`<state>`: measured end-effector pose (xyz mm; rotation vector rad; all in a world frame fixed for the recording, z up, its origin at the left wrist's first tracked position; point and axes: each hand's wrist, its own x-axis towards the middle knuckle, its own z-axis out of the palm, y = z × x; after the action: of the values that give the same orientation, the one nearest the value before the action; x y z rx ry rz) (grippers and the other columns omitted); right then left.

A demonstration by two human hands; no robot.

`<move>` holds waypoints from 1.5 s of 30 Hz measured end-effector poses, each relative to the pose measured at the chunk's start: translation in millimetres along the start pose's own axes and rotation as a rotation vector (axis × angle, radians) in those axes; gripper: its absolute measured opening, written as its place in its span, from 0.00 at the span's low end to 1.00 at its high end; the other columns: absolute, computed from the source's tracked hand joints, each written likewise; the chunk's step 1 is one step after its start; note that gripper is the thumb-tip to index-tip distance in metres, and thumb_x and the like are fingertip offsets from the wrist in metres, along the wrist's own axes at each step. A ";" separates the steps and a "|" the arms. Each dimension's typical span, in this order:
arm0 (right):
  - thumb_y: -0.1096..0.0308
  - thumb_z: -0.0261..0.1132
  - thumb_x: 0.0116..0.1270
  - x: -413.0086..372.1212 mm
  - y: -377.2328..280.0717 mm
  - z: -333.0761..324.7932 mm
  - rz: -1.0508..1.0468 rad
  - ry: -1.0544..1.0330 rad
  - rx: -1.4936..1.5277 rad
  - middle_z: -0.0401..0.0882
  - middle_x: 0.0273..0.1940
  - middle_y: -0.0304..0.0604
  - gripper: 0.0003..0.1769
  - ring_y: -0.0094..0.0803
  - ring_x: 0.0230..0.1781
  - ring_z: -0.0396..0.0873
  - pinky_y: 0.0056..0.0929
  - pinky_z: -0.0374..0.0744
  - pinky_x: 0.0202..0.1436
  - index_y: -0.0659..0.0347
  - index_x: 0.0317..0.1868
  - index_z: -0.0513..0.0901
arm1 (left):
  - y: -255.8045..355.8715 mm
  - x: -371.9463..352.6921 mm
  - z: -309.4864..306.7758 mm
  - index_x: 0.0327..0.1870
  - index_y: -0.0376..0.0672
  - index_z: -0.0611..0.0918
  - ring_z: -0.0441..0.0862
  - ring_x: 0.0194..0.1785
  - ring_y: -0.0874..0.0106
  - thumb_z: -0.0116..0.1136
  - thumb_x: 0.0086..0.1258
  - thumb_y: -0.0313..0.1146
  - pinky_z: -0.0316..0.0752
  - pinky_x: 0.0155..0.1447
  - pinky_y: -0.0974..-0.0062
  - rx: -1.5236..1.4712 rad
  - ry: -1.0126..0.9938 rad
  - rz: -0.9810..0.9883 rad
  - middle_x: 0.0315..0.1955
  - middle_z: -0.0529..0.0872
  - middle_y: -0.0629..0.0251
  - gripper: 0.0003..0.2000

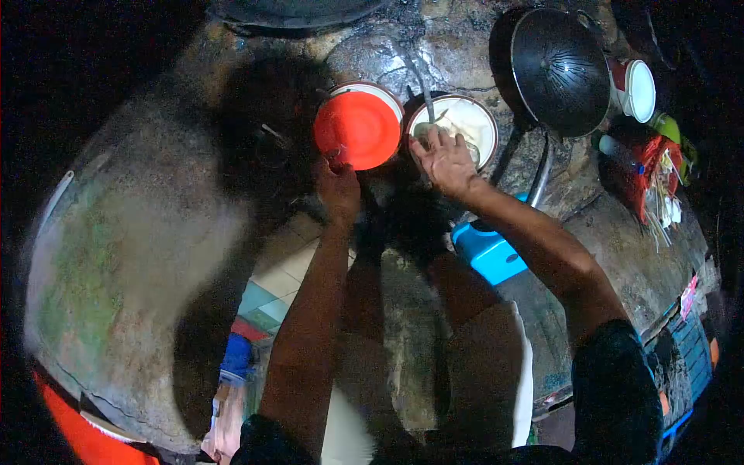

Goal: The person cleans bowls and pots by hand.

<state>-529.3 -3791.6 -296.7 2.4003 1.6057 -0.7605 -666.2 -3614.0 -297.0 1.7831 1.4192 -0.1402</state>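
My left hand (339,186) grips the near edge of a red plate or lid (358,130), which lies tilted over a pale round bowl (380,91). Just right of it stands a second white bowl (482,118) with a brown rim, holding whitish, wet-looking contents. My right hand (448,161) reaches over the near left part of that bowl, its fingers spread over the contents. What lies under the fingertips is hidden.
A black wok (559,74) lies at the upper right, beside a white-rimmed bucket (639,91) and a red bag (659,174) with litter. A blue box (490,252) sits under my right forearm. Another large dark pan (298,12) is at the top edge.
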 end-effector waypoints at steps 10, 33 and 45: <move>0.69 0.51 0.62 7.0 -3.7 -9.5 0.029 -0.243 0.010 0.65 0.63 0.52 0.26 0.48 0.59 0.68 0.47 0.72 0.57 0.55 0.62 0.69 | -55.5 34.5 -19.3 0.50 0.35 0.76 0.79 0.47 0.58 0.58 0.60 0.29 0.72 0.53 0.64 0.088 0.153 0.101 0.44 0.81 0.52 0.16; 0.71 0.61 0.55 261.4 -91.8 -90.1 -0.259 0.756 0.520 0.70 0.52 0.54 0.28 0.52 0.52 0.70 0.41 0.73 0.55 0.56 0.60 0.71 | -93.0 135.6 -39.6 0.54 0.40 0.76 0.77 0.47 0.61 0.45 0.71 0.41 0.73 0.50 0.62 -1.087 0.053 -0.520 0.48 0.79 0.57 0.17; 0.64 0.61 0.60 307.8 -82.2 -63.5 -0.058 0.331 0.914 0.71 0.55 0.56 0.30 0.52 0.57 0.71 0.42 0.71 0.59 0.59 0.63 0.66 | -32.3 172.7 -72.6 0.56 0.40 0.74 0.78 0.47 0.62 0.44 0.73 0.38 0.74 0.48 0.64 -1.119 -0.082 -0.368 0.51 0.77 0.57 0.16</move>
<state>-491.4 -3480.1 -380.9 3.2411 1.6760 -1.4122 -660.8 -3435.4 -362.0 0.5944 1.3329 0.3349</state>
